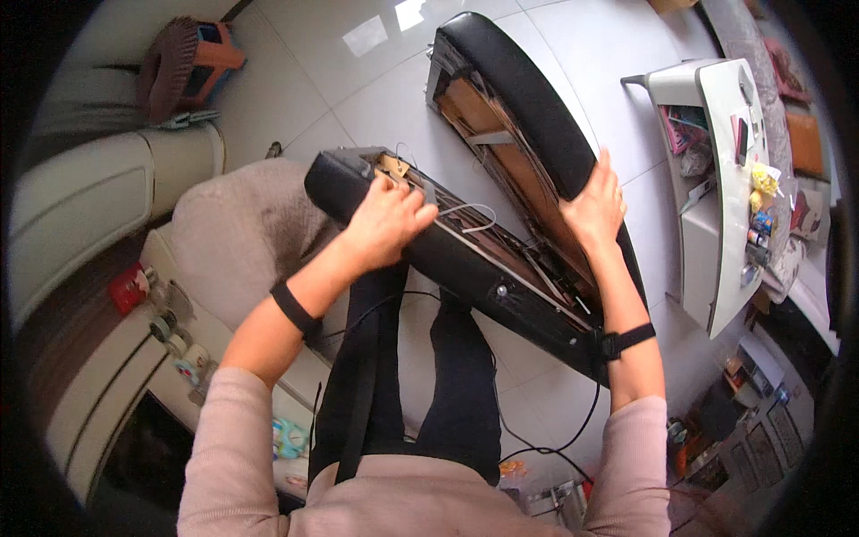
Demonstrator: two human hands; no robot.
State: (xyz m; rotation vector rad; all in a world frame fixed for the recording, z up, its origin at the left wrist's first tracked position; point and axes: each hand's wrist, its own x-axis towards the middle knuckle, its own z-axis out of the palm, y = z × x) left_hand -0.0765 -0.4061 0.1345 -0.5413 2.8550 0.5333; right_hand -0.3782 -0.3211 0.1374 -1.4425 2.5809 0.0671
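A long black padded piece of furniture stands in a V in front of me, its two halves meeting at the lower right. The near half [474, 268] has bolts along its side. Inside the far half [537, 98] are brown boards and a metal crosspiece. My left hand [389, 219] is closed over the upper left end of the near half, fingers curled over its edge beside a metal bracket. A pale thin cable [483, 215] loops out near those fingers. My right hand [595, 201] grips the far half's padded edge, its thumb on the inner side and fingers along the outside.
A white table [716, 89] with small items stands at the right. On the left are a fuzzy grey-brown seat [250, 224] and an orange stool with a brown cushion [192, 67]. A black cord [555, 447] crosses the tiled floor [322, 63] near my legs.
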